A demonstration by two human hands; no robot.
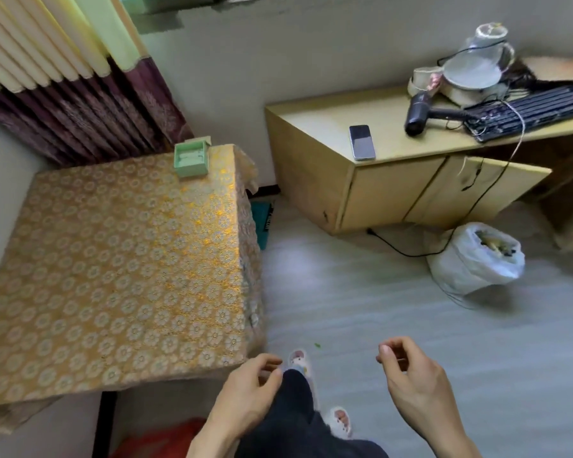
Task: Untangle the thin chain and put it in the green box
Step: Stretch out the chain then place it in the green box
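Note:
The green box stands open on the far right corner of the table with the gold flowered cloth, its lid raised behind it. Both hands hang low over the floor, right of the table's near corner and far from the box. My left hand has thumb and forefinger pinched together. My right hand pinches the same way, and a faint fine line shows at its fingertips, which looks like the thin chain. Blur hides the rest of the chain between the hands.
A low wooden cabinet at the right carries a phone, a hair dryer, a keyboard and a kettle. A white bag and a black cable lie on the grey floor. My slippered feet are below the hands.

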